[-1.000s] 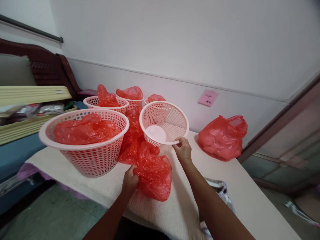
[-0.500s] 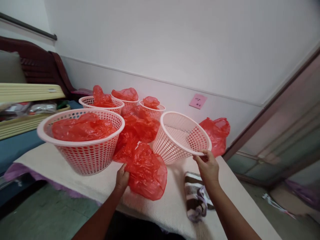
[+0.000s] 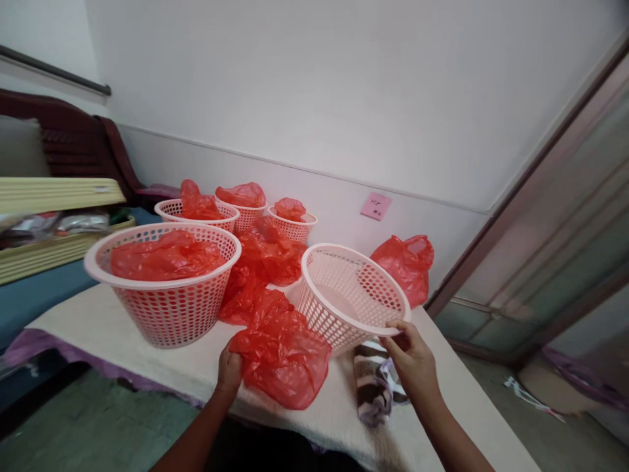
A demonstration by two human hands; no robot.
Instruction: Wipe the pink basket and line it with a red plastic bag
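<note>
Baskets number five on this table [image 3: 147, 367], all pink perforated plastic: one empty basket [image 3: 351, 298] sits just right of frame centre, tilted toward the camera, and the right hand [image 3: 415, 360] pinches its near rim between thumb and fingers. Just left of it, at lower centre, the left hand [image 3: 230, 368] is closed on the edge of a crumpled red plastic bag [image 3: 282, 357] that lies on the pale cloth close to the table's near edge. A large basket [image 3: 164, 282] at centre left holds one red bag, and three small baskets [image 3: 246, 210] stand in a row behind it against the wall, each with a red bag inside. Loose red bags number three that I can separate: the held one, a heap [image 3: 270, 252] between the baskets that may be more than one bag, and a knotted bag [image 3: 405, 265] against the wall to the right of the empty basket. One striped cloth [image 3: 371, 390] lies bunched just under the tilted basket, beside the right wrist. A single pink note [image 3: 376, 206] is stuck on the wall above. Bare tabletop shows to the lower right, running toward the frame's corner, and a narrow strip in front of the large basket. Beyond the left edge stand yellow trays [image 3: 59, 196] at upper left.
</note>
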